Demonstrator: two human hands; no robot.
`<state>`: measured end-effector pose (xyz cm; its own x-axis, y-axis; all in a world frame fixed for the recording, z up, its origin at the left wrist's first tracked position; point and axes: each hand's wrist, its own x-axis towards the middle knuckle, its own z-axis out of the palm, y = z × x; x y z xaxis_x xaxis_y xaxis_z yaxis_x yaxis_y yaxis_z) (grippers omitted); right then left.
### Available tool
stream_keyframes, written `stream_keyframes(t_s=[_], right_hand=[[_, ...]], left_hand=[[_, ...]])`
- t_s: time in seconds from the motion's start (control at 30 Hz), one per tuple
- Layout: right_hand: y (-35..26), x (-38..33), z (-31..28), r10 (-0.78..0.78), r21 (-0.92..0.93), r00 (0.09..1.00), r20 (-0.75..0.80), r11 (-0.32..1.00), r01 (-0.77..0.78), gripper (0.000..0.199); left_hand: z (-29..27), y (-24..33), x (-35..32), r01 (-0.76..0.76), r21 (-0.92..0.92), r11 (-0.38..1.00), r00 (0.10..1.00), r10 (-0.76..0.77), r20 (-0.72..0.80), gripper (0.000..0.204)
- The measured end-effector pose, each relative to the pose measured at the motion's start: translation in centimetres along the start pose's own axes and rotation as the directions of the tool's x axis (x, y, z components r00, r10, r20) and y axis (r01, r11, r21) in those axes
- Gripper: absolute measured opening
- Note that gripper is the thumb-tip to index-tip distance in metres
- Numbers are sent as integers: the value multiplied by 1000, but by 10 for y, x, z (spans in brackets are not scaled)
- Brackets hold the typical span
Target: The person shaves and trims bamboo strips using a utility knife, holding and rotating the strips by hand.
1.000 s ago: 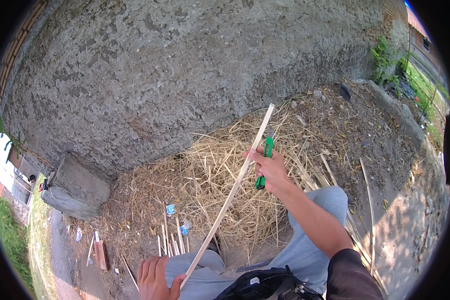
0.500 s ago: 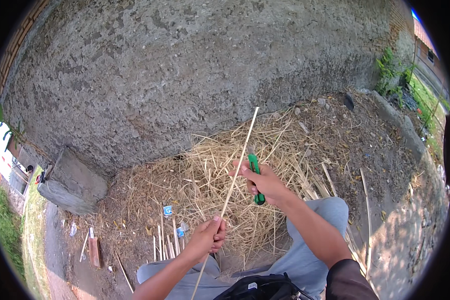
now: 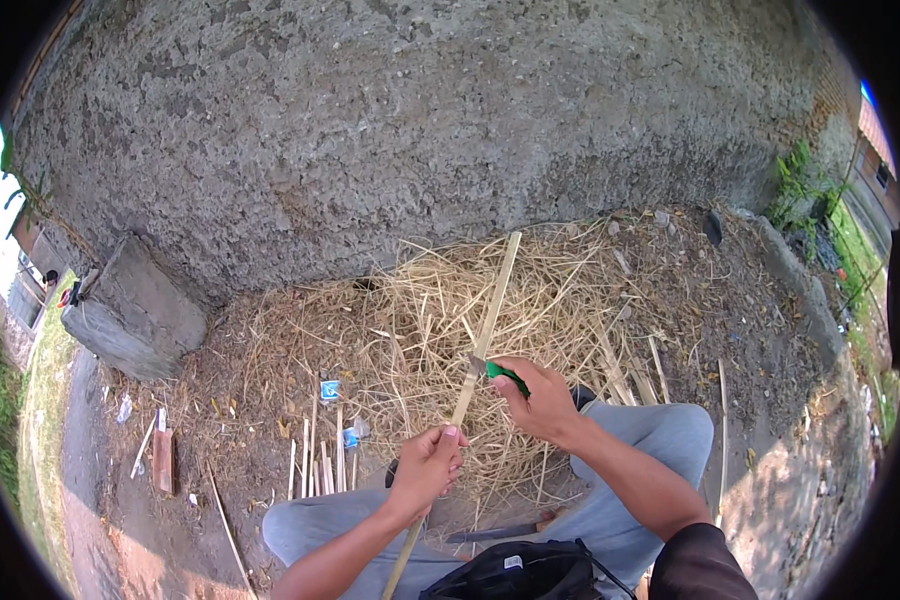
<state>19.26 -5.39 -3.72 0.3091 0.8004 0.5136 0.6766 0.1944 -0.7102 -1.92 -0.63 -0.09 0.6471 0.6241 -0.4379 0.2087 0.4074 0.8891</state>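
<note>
A long, flat, pale strip that looks like bamboo slants up and away in front of me. My left hand pinches it below its middle, and its lower end runs down past my wrist. In my right hand is a green utility knife, its handle mostly covered by my fingers. The knife's blade lies across the strip, touching it above my left hand. Beneath both hands spreads a heap of thin straw-coloured shavings.
A rough grey wall rises behind the shavings. Left stands a concrete block; nearer lie a brown wooden piece and several pale strips. A long dark blade lies between my legs, beyond a black bag.
My right hand has turned the knife and brought its blade onto the strip. The strip now shows its broad face. My view has shifted slightly.
</note>
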Motion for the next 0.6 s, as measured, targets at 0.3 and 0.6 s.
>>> stream_keyframes(t_s=[0.3,0.6], right_hand=[[1,-4,8,-170,-80,985,8,982,170,27],[-12,-4,6,-171,-94,984,58,980,176,23]], left_hand=[[-4,1,-3,59,-28,998,998,-59,-2,34],[-12,-3,0,230,-157,961,971,-216,99,37]])
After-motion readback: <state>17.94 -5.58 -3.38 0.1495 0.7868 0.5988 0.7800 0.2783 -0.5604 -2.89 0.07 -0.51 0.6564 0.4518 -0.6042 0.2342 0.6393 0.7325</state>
